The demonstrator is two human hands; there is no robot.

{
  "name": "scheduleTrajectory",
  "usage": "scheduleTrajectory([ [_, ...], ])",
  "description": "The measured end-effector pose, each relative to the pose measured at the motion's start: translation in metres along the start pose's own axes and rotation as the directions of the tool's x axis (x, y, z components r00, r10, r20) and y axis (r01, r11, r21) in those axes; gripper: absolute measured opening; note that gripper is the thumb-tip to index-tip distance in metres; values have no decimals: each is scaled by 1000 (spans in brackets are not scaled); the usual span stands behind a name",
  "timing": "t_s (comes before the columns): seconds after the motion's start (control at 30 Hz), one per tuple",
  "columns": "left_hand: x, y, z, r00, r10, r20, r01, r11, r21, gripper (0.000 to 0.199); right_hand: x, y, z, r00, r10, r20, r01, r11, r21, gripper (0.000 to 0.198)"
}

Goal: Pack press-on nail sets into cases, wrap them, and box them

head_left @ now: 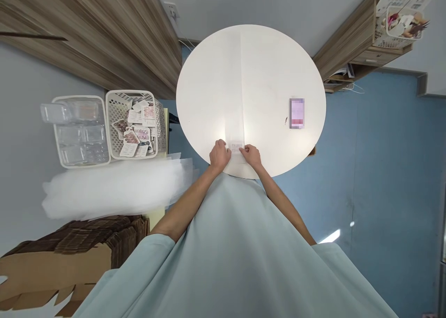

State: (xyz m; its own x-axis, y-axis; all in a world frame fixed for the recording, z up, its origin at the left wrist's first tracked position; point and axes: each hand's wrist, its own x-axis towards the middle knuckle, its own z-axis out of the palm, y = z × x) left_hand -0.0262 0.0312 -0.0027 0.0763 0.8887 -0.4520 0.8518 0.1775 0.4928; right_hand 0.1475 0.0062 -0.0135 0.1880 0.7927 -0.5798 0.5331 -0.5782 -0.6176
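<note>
A long translucent wrapping sheet point(234, 86) runs down the white round table from its far side to the near edge. On its near end lies a small clear packet point(236, 146) with pinkish contents, too small to make out. My left hand point(219, 155) is closed at the packet's left side, fingers curled on the sheet's edge. From the right, my right hand point(251, 155) pinches the sheet's other edge beside the packet. Both hands rest low over the table's near rim.
A phone-like pixelated item point(297, 113) lies on the table's right point(272, 76). To the left stand a basket of carded packs point(155, 123), a basket of clear boxes point(107, 137), a stack of translucent sheets point(114, 188) and folded cardboard point(55, 267). Shelves point(362, 35) stand at right.
</note>
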Motion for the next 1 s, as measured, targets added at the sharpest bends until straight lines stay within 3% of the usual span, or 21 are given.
scheduleTrajectory([
  [0.07, -3, -1, 0, 971, 236, -35, -235, 972, 27, 45, 0, 0, -1, 1000, 1, -1, -1, 1000, 18, 22],
  [0.13, -6, -3, 1, 891, 454, 20, -455, 890, 43, 52, -1, 0, -1, 1000, 1, -6, 0, 1000, 21, 23],
  [0.2, -9, -6, 3, 818, 566, 99, -572, 819, 45, 55, -1, 1, -1, 1000, -8, -10, 8, 1000, 18, 25],
  [0.33, -18, -15, 7, 785, 596, 167, -613, 786, 76, 59, -3, 4, -3, 1000, -4, 3, 4, 998, 70, 28],
  [0.5, -26, -25, 7, 739, 635, 225, -670, 727, 150, 92, -7, 12, -7, 994, 68, 88, -93, 940, 328, 31],
  [0.63, -26, -27, 5, 733, 626, 266, -678, 704, 211, 75, -11, 15, -8, 971, 116, 209, -205, 850, 485, 36],
  [0.73, -26, -26, 4, 744, 615, 260, -665, 719, 201, 71, -18, 17, -11, 969, 130, 209, -209, 884, 418, 34],
  [0.8, -27, -26, 4, 747, 616, 250, -660, 734, 161, 68, -25, 19, -17, 985, 98, 145, -134, 953, 271, 29],
  [0.87, -28, -26, 4, 762, 604, 235, -639, 760, 116, 65, -34, 22, -23, 998, -37, 53, 33, 997, 71, 27],
  [0.93, -28, -27, 4, 787, 579, 216, -604, 794, 72, 63, -42, 24, -28, 965, -259, 27, 260, 958, -123, 44],
  [1.0, -27, -28, 2, 805, 559, 199, -573, 819, 20, 60, -46, 24, -31, 889, -448, 94, 457, 856, -243, 61],
])
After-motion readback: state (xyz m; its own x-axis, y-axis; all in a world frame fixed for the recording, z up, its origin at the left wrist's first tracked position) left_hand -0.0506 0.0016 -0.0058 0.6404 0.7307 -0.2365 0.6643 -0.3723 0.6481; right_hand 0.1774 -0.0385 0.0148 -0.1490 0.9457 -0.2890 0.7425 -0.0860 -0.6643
